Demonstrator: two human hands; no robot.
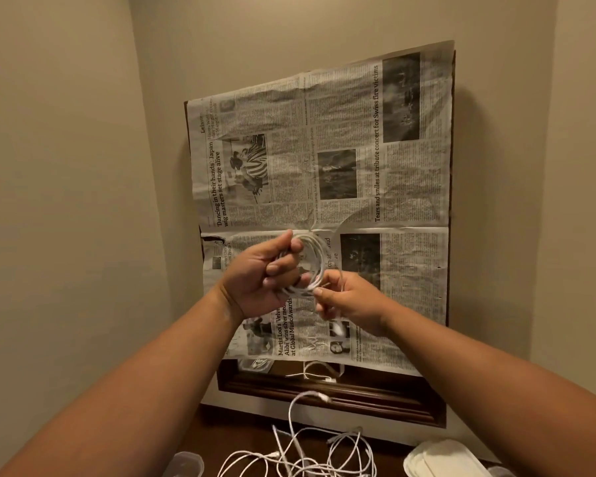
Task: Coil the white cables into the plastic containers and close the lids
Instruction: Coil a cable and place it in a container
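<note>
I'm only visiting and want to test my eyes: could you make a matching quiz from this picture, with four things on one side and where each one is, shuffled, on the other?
Things:
1. cable coil
2. loose cables
3. newspaper
4. plastic container

Places:
A. spread over the framed board on the wall
B. bottom right corner of the view
C. held up between the left hand and right hand
D. tangled on the dark table

Pairs: 1-C, 2-D, 3-A, 4-B
</note>
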